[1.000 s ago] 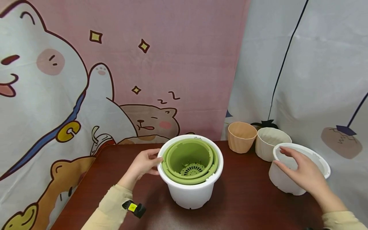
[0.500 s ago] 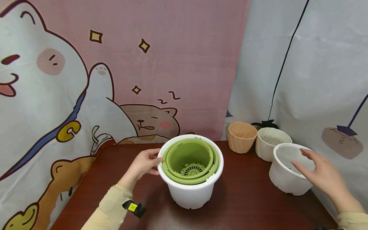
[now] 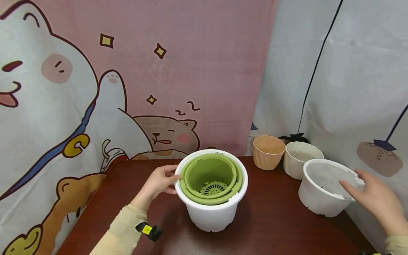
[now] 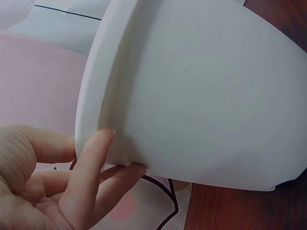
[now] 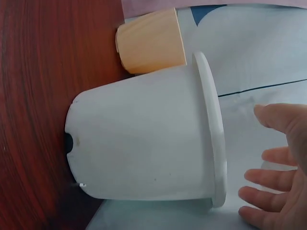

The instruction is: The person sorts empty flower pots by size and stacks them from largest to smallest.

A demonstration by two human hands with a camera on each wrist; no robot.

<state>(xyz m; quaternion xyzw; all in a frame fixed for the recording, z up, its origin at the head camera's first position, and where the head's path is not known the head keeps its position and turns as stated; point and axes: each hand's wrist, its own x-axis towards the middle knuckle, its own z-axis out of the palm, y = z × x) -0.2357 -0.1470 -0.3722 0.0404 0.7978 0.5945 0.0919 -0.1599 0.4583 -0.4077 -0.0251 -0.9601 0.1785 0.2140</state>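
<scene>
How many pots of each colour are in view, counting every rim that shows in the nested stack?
White: 2, the centre white pot and the right white pot
Green: 2, the outer green pot and the inner green pot
Peach: 1, the peach pot
Cream: 1, the cream pot
Total: 6

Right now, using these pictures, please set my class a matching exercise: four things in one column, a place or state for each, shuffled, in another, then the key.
Column 1
1. Peach pot
2. Green pots
3. Left hand
4. Right hand

Column 2
A. Nested inside the middle white pot
B. Pinching a pot's rim
C. At the back of the table, beside the cream pot
D. Near the far-right white pot, not touching it

Pairs: 1-C, 2-A, 3-B, 4-D
</scene>
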